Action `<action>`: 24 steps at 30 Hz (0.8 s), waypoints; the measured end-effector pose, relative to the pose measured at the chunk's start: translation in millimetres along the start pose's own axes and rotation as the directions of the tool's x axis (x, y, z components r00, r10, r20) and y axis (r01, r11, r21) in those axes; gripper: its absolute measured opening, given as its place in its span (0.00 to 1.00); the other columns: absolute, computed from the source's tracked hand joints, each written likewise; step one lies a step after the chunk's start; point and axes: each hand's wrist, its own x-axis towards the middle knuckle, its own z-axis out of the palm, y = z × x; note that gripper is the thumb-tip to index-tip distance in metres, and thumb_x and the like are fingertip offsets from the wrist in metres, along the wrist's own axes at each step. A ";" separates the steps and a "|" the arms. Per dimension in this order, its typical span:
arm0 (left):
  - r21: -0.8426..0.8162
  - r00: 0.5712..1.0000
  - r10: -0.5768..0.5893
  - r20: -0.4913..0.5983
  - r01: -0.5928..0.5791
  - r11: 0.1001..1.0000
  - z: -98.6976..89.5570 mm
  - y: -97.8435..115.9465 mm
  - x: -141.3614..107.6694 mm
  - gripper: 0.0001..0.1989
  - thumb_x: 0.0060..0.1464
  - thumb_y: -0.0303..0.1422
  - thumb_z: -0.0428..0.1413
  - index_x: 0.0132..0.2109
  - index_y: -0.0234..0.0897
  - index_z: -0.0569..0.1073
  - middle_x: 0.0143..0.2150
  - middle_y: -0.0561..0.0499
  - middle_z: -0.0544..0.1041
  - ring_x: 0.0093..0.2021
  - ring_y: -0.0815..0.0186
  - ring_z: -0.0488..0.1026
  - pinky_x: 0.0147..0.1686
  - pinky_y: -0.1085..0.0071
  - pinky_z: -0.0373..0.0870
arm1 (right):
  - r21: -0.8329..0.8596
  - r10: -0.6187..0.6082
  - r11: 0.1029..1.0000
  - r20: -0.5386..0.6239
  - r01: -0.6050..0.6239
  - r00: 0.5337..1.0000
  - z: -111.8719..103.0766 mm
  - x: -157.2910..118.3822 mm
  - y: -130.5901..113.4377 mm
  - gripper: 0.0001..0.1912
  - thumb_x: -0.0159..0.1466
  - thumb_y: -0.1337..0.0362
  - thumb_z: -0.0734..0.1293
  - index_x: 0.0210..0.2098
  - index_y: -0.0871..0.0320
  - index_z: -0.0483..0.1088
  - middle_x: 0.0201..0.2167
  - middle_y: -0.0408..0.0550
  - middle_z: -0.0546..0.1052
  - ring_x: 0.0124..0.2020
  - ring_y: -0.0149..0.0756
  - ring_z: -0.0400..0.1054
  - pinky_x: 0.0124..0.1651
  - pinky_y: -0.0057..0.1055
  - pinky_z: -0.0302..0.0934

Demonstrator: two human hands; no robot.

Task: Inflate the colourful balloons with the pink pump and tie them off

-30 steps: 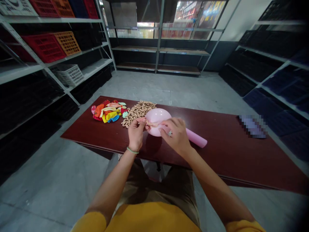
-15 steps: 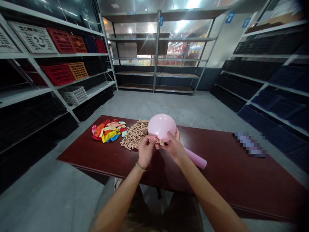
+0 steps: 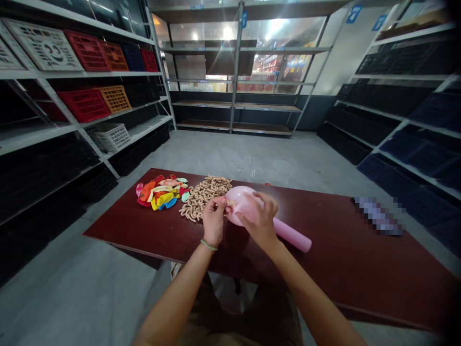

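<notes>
Well, a round, glossy pink balloon (image 3: 242, 215), its neck (image 3: 231, 205) puckered, is above the polished tabletop (image 3: 345, 254); the left hand (image 3: 213, 221)'s grip pinches that neck, the right hand (image 3: 264, 222)'s is loosely spread.

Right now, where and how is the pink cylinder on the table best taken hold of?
Probably around the exposed part of the pink cylinder, towards its near end, coming from the person's right, with fingers wrapped across it. It lies on its side, long and round, with that end uncovered, while the right hand hides its far end.
</notes>
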 end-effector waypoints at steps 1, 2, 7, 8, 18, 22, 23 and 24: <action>0.025 1.000 0.009 0.003 -0.009 1.000 -0.4 0.8 -0.8 0.12 0.52 0.39 0.62 0.37 0.34 0.74 0.24 0.55 0.73 0.24 0.71 0.70 0.28 0.74 0.68 | -0.081 -0.079 0.993 0.054 0.083 0.995 -2.3 -1.9 -5.0 0.22 0.62 0.54 0.69 0.55 0.43 0.68 0.53 0.51 0.68 0.56 0.51 0.59 0.59 0.51 0.50; 0.054 1.000 0.020 0.004 -0.020 0.998 -0.9 1.7 -1.8 0.12 0.52 0.39 0.62 0.37 0.35 0.74 0.25 0.54 0.74 0.24 0.71 0.70 0.28 0.74 0.68 | -0.131 -0.122 0.982 0.099 0.134 0.988 -4.2 -2.7 -10.4 0.17 0.63 0.55 0.68 0.52 0.43 0.71 0.49 0.50 0.71 0.53 0.49 0.61 0.57 0.49 0.50; 0.143 0.999 0.052 0.014 -0.053 0.988 -5.3 7.1 -5.8 0.12 0.52 0.40 0.62 0.37 0.35 0.75 0.27 0.54 0.75 0.24 0.71 0.69 0.26 0.75 0.67 | -0.133 -0.159 0.975 0.141 0.178 0.977 -9.5 1.7 -29.6 0.08 0.67 0.58 0.64 0.42 0.48 0.75 0.40 0.45 0.77 0.45 0.42 0.64 0.49 0.43 0.49; 0.147 0.999 0.049 0.018 -0.051 0.988 -6.5 8.5 -5.8 0.12 0.52 0.40 0.61 0.37 0.35 0.75 0.25 0.54 0.74 0.23 0.72 0.68 0.25 0.75 0.66 | -0.117 -0.162 0.977 0.152 0.180 0.975 -10.8 2.4 -30.9 0.08 0.68 0.59 0.63 0.40 0.49 0.75 0.39 0.44 0.78 0.44 0.41 0.64 0.49 0.43 0.48; 0.177 0.998 0.055 -0.025 -0.050 0.983 -12.2 14.4 -4.1 0.13 0.53 0.41 0.61 0.37 0.34 0.74 0.21 0.57 0.71 0.18 0.74 0.65 0.20 0.78 0.62 | -0.110 -0.260 0.955 0.138 0.276 0.956 -13.1 -14.2 -26.8 0.10 0.70 0.65 0.58 0.38 0.57 0.70 0.39 0.49 0.76 0.43 0.42 0.60 0.47 0.40 0.50; 0.147 0.998 0.045 -0.039 -0.039 0.988 -11.4 13.1 -4.0 0.12 0.53 0.40 0.61 0.37 0.34 0.74 0.20 0.57 0.70 0.18 0.75 0.64 0.20 0.78 0.62 | -0.154 -0.267 0.947 0.114 0.282 0.957 -10.1 -23.1 -22.9 0.09 0.69 0.65 0.58 0.39 0.57 0.70 0.39 0.50 0.75 0.43 0.43 0.59 0.47 0.40 0.51; 0.140 0.998 0.044 -0.045 -0.037 0.990 -11.0 12.8 -4.3 0.12 0.53 0.40 0.61 0.37 0.34 0.74 0.20 0.57 0.70 0.18 0.75 0.65 0.20 0.78 0.63 | -0.158 -0.262 0.948 0.108 0.277 0.959 -10.3 -24.0 -22.5 0.09 0.69 0.65 0.58 0.39 0.56 0.70 0.39 0.50 0.75 0.43 0.43 0.60 0.47 0.40 0.52; 0.133 0.997 0.048 -0.052 -0.041 0.990 -10.4 12.6 -4.9 0.12 0.53 0.39 0.61 0.37 0.34 0.74 0.20 0.57 0.71 0.18 0.74 0.65 0.20 0.78 0.63 | -0.156 -0.250 0.952 0.103 0.264 0.963 -10.8 -24.3 -22.2 0.09 0.69 0.65 0.59 0.39 0.56 0.70 0.39 0.50 0.75 0.42 0.43 0.60 0.47 0.41 0.52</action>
